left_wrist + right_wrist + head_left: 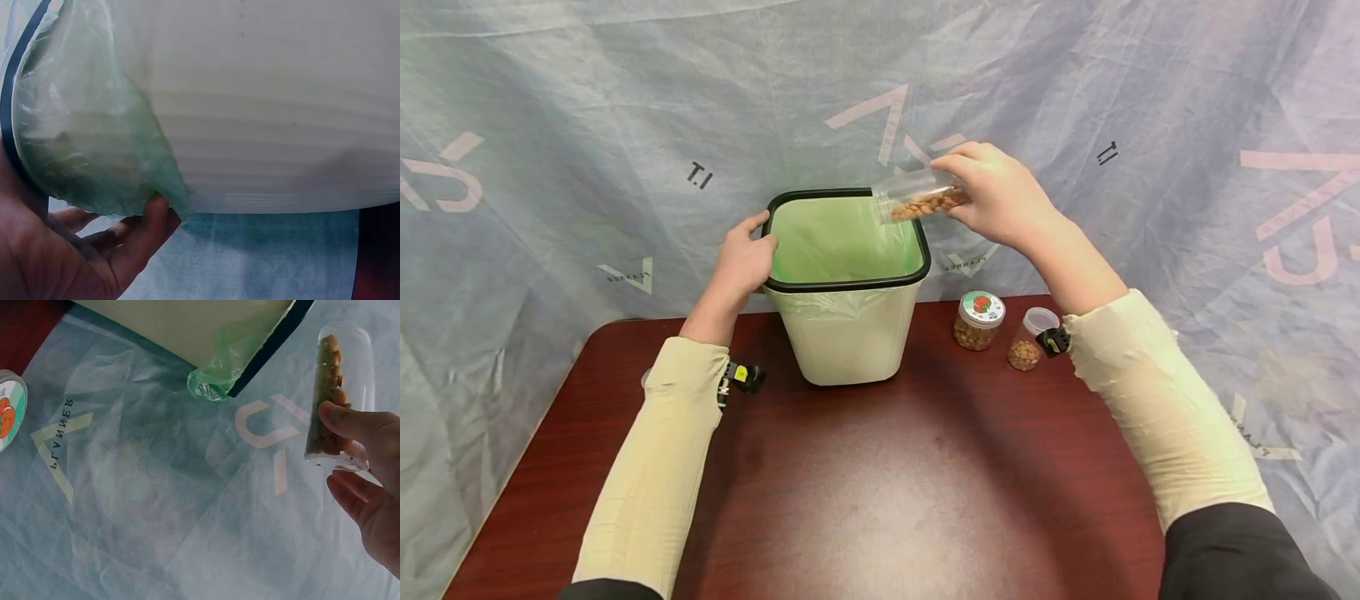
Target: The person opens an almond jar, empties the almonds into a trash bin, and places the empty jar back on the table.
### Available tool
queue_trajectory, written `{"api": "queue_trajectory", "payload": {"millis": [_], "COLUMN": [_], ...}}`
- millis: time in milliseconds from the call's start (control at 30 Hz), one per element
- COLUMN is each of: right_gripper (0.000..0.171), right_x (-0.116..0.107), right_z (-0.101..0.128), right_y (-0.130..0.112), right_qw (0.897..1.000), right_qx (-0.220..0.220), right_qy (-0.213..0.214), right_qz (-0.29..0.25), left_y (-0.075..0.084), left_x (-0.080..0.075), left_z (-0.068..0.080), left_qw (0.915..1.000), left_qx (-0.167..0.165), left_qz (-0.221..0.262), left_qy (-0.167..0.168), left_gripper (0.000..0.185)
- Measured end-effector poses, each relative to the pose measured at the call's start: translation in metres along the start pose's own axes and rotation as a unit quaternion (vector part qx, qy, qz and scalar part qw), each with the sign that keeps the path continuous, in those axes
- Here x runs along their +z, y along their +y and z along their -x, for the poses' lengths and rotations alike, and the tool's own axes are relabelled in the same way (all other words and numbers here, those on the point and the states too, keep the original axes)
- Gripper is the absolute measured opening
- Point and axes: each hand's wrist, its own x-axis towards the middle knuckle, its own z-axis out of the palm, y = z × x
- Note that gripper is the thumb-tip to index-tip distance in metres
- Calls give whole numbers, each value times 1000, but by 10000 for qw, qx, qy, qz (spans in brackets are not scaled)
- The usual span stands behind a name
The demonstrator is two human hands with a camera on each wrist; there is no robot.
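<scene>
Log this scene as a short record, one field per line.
Left hand: holds the cream trash bin at its black rim
Right hand: holds a tilted clear jar of nut-like pieces, mouth end over the bin
Green liner: folded over the rim
Red-brown table: lidded jar with red-fruit label, second clear jar beside it

Arms [647, 467] outstretched to the bin [850, 342]
Left hand [745, 256] grips it at left; right hand [1000, 190], curled, raised to its right.
</scene>
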Motion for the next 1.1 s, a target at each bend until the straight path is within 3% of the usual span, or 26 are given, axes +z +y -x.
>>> {"api": "queue_trajectory", "payload": {"millis": [1100], "right_gripper": [48], "right_x": [13], "right_z": [-26], "right_y": [-10], "right_qw": [9973], "right_qx": [-620], "right_qy": [-162], "right_qz": [350], "left_y": [-3], "left_x": [0], "left_z": [-1], "left_qw": [9999], "left_qx": [86], "left_qz": [67], "left_qy": [90], "left_gripper": [55]}}
